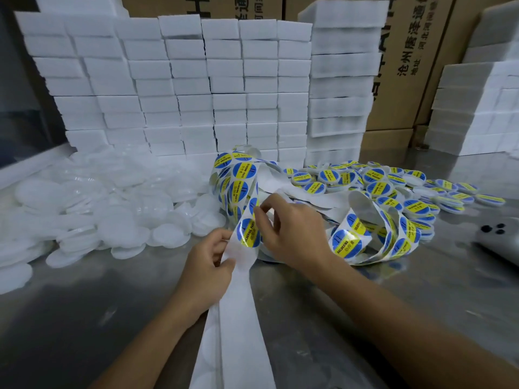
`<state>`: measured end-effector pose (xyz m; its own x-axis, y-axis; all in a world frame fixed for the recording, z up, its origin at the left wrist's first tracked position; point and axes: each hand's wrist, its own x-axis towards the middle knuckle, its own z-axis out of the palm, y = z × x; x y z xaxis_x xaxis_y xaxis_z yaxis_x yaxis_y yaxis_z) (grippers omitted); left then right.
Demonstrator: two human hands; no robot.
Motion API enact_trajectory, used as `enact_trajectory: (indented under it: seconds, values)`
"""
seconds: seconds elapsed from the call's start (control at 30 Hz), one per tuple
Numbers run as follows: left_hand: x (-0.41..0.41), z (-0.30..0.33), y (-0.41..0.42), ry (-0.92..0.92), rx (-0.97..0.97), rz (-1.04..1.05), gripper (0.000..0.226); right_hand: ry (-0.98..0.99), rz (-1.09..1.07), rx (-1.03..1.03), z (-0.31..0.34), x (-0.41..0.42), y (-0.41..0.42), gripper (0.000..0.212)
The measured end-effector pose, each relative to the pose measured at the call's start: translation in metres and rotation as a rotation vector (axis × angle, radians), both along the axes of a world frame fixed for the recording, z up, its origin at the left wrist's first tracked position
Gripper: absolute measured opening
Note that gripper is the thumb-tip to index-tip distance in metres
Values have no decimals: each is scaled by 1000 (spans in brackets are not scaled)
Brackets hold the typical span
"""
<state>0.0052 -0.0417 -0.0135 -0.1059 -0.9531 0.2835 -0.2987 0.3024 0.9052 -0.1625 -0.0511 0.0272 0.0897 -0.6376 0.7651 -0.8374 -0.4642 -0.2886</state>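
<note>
Strip (245, 189) of blue-and-yellow labels rises in loose coils just beyond both hands, and its bare white backing (236, 332) trails down the worktop (84, 318) between the forearms. Left hand (209, 259): fingers curled, gripping the backing's left edge. Right hand (295, 228): thumb and forefinger pinch the upper right edge of one sticker (248, 234) on the strip, just above the left hand. Whether the sticker has lifted cannot be told. Plain white caps (112, 206) lie heaped left of the left hand. Labelled caps (393, 186) lie heaped beyond the right hand. A grey device (497, 237) lies well right of it. White foam blocks (182, 80) and cartons (407, 66) are stacked behind.
</note>
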Motion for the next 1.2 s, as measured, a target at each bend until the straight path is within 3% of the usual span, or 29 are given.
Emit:
enact_trajectory:
  seconds: [0.1, 0.17, 0.27, 0.33, 0.4, 0.43, 0.6, 0.7, 0.77, 0.87, 1.03, 1.2]
  values:
    - [3, 2, 0, 121, 10, 34, 33, 38, -18, 63, -5, 4, 10, 26]
    - [5, 2, 1, 173, 0, 35, 26, -70, 25, 224, -7, 5, 12, 27]
    - [3, 3, 5, 147, -31, 11, 30, -528, 286, 527, -7, 13, 14, 26]
    - [0, 3, 7, 94, -55, -14, 40, -811, 401, 616, -7, 17, 14, 18]
    - [-1, 3, 9, 85, -52, -64, 40, -920, 404, 640, -5, 17, 13, 6]
    - [-1, 4, 9, 108, -32, -94, 35, -933, 386, 633, -4, 15, 12, 11]
    - [-2, 5, 10, 167, -4, -96, 9, -777, 492, 474, 0, 5, 11, 53]
    - [-2, 5, 9, 202, 5, -81, 13, -560, 558, 420, -4, 5, 12, 83]
    - [0, 6, 9, 227, 29, -107, 21, -384, 543, 389, -10, 6, 11, 92]
    - [1, 5, 8, 276, 39, -152, 32, -310, 511, 345, -14, 7, 9, 78]
    - [0, 7, 8, 327, -4, -116, 19, -323, 447, 260, -15, 8, 9, 32]
    - [2, 3, 4, 361, 20, -67, 20, -346, 436, 271, -13, 9, 12, 20]
